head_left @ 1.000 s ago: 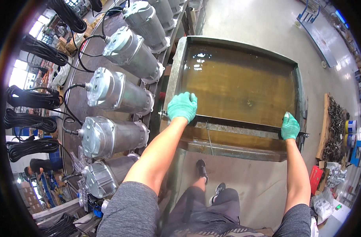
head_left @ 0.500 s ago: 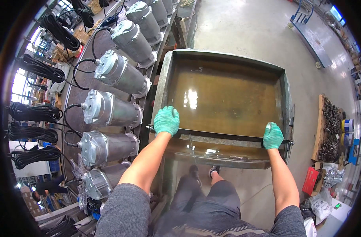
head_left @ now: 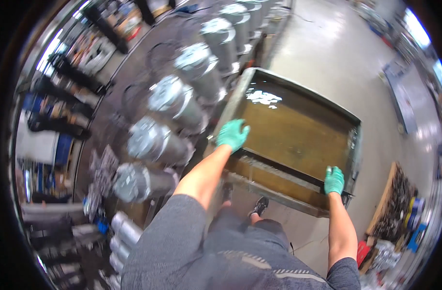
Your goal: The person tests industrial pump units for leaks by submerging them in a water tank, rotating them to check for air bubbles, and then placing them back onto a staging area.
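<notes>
A shallow metal tank (head_left: pixel 240 89) of murky brown water lies in front of me, with a dark bar (head_left: pixel 283 169) across its near part. My left hand (head_left: pixel 233 135), in a green glove, rests over the bar's left end by the tank's side rim. Its fingers point forward over the water, with thumb and fingers apart. At the right end, my green-gloved right hand (head_left: pixel 334 181) is closed round the bar beside the right rim. The undersides of both hands are hidden.
Several silvery motor-like cylinders (head_left: pixel 180 104) line the bench on the left, with black cable coils (head_left: pixel 73 72) beyond. Right of the tank stand a low trolley (head_left: pixel 399 99) and a wooden-edged tray of dark metal parts (head_left: pixel 392 203). My shoe (head_left: pixel 260 207) shows under the tank's near edge.
My view has swung, so the tank sits farther right and slanted, and the bench is blurred. The glare on the water has shifted to the far left corner. My left thumb stands farther from the fingers.
</notes>
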A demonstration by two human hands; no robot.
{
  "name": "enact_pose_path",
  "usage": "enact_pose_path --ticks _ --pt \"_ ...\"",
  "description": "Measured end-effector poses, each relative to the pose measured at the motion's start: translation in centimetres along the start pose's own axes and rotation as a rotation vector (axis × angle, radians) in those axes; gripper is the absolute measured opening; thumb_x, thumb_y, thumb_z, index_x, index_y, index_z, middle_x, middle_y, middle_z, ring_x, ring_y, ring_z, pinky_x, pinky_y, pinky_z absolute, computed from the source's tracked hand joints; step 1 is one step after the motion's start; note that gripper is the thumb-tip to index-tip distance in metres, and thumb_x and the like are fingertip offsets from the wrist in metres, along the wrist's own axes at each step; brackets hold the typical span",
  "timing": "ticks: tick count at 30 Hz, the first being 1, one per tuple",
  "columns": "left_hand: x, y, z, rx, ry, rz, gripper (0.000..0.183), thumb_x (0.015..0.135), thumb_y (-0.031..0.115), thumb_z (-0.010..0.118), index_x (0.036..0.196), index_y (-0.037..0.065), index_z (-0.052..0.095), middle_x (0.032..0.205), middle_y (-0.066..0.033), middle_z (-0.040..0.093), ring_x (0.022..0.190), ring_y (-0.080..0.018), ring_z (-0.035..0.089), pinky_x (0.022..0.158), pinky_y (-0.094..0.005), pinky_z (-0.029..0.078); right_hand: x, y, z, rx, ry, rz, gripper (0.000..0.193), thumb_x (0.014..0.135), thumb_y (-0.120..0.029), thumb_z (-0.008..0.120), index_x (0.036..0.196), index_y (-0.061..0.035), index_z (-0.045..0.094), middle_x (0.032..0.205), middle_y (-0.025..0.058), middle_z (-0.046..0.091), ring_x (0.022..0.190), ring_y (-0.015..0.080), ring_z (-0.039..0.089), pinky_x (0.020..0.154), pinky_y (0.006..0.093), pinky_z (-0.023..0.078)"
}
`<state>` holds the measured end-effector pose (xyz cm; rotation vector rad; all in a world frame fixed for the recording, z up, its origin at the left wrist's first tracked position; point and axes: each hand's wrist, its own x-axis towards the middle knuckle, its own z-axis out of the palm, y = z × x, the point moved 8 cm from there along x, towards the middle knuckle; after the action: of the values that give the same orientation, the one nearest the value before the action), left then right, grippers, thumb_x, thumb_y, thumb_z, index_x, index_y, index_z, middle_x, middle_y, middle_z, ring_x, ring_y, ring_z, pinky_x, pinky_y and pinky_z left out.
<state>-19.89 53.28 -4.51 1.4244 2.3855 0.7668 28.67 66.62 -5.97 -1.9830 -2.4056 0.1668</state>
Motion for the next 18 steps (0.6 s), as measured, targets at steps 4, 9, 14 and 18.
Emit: enact_pose_path --ticks 4,9,14,18 --pt "-3.6 1.7 -5.3 -0.296 0.269 0.061 0.040 0.099 0.031 0.061 0.130 0.005 0.062 0.127 -0.0218 0.064 0.122 -0.0388 0.059 0.106 -0.0473 0.045 -2.8 0.9 -1.1 0.441 0.202 -0.092 0.039 0.107 -0.038 0.052 0.115 -0.0019 0.065 0.106 0.0188 0.069 0.097 0.0360 0.065 0.088 0.0485 0.050" --pt "-19.0 3.5 -23.8 -0.362 0.611 0.144 0.025 0.097 0.018 0.065 0.117 0.004 0.064 0.117 -0.0167 0.066 0.111 -0.0335 0.062 0.099 -0.0424 0.048 -11.5 0.8 0.0 1.109 -0.058 0.223 0.044 0.109 -0.045 0.047 0.106 -0.0051 0.064 0.082 0.0037 0.063 0.070 0.0120 0.057 0.062 0.0278 0.048" --pt "-31.5 -7.3 -36.8 -0.314 1.129 -0.227 0.021 0.103 0.024 0.063 0.097 0.004 0.061 0.097 -0.0051 0.061 0.092 -0.0169 0.058 0.086 -0.0347 0.050 -17.5 -1.4 2.6 1.214 -0.180 0.337 0.044 0.108 -0.048 0.048 0.097 -0.0082 0.063 0.071 0.0040 0.061 0.048 0.0133 0.052 0.044 0.0273 0.044" --pt "-29.6 -16.1 -39.3 -0.472 0.752 -0.254 0.040 0.108 0.040 0.055 0.116 0.003 0.067 0.104 -0.0023 0.066 0.095 -0.0129 0.059 0.090 -0.0301 0.048 -17.2 -7.9 0.1 1.035 -0.191 -0.003 0.044 0.109 -0.043 0.047 0.095 -0.0060 0.065 0.072 -0.0002 0.058 0.060 0.0089 0.053 0.052 0.0257 0.042"
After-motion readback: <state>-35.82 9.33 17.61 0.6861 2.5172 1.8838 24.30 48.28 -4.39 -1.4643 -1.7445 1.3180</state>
